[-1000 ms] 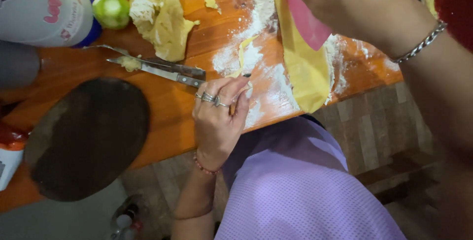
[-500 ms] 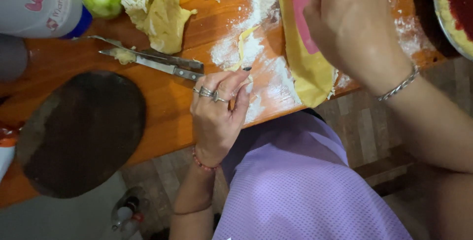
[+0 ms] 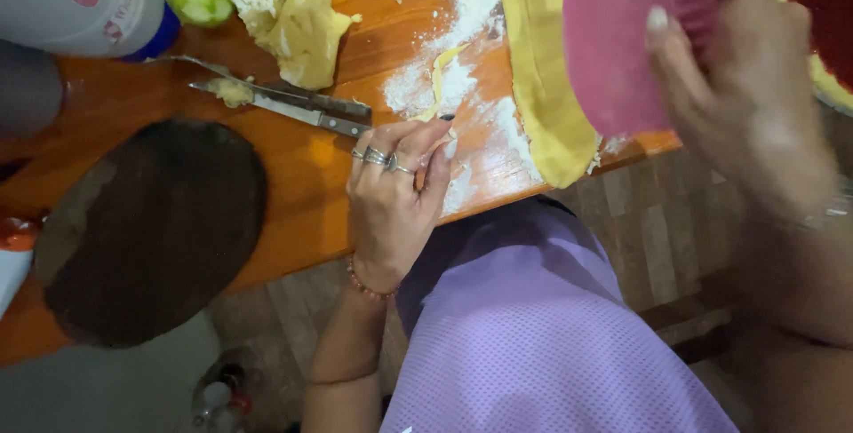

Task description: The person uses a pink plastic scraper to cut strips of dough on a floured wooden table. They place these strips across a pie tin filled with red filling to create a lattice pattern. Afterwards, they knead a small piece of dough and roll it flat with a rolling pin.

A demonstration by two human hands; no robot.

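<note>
Now | left hand (image 3: 391, 189) curled pinching dough strip (image 3: 437, 87) | right hand (image 3: 746, 104) raised, gripping pink scraper (image 3: 626, 42)

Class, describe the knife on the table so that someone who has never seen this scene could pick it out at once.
Start at the orange wooden table and find the pale yellow dough lump near its far edge. Just below that lump, above the dark oval board, lies the knife, its handle close to the left hand. It is the only long metal thing there, with dough stuck on its blade.
</note>
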